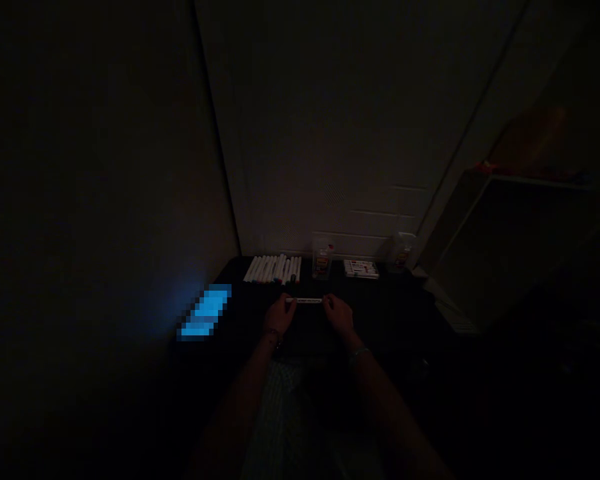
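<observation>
The white marker (309,301) spans both hands, each grip (289,301) (329,301) closed on an end.

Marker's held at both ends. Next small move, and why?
Probably loosen the right hand, keeping the left hand on the held marker: each grips one end, and the row of white markers lies beyond, nearer the left hand.

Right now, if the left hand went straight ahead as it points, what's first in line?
Past the white pen the left hand holds, probably the right end of the row of white markers; the dim single view leaves height and depth unclear.
</observation>
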The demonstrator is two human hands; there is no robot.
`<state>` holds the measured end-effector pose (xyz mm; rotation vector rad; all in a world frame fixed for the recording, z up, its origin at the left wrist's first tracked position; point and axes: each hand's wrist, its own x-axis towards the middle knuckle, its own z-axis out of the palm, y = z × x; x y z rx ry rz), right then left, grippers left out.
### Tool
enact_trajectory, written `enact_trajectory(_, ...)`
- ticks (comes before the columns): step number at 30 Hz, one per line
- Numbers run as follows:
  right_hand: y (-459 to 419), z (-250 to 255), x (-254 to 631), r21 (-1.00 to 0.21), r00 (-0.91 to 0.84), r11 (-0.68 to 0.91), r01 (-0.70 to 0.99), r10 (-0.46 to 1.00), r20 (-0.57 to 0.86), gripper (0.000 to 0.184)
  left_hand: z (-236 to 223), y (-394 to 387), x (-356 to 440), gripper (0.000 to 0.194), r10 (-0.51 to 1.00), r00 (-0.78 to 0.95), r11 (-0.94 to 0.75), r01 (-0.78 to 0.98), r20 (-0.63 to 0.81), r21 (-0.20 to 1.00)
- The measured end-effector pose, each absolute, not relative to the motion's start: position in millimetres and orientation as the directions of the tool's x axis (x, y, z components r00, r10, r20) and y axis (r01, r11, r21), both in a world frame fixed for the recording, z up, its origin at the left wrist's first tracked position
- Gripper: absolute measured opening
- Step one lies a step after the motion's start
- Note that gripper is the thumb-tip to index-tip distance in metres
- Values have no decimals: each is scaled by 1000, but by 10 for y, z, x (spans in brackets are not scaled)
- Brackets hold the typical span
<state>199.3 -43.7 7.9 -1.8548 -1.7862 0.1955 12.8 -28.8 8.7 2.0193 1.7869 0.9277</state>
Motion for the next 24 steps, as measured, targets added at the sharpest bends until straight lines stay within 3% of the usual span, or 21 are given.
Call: enact_trajectory(24,-479,163,1972,-452,120,-4,892,967,227,38,92,-287,115,25,965,47,-212,721,258,660)
